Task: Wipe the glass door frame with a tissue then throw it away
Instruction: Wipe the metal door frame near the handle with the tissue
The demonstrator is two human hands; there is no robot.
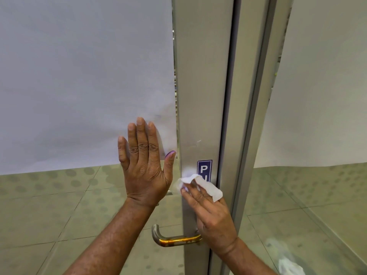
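Observation:
The silver metal door frame [200, 86] runs vertically through the middle of the head view. My right hand [210, 215] presses a crumpled white tissue [206, 186] flat against the frame, just over the lower part of a blue sticker [204, 169]. My left hand [145, 163] lies flat and open on the glass pane [83, 76] to the left of the frame, fingers pointing up and holding nothing.
A brass-coloured lever handle [172, 238] sticks out leftward below my right hand. A second frame post [252, 116] and another glass panel [317, 96] stand to the right. A white reflection or scrap [286, 259] shows low on the right glass. Tiled floor lies beyond.

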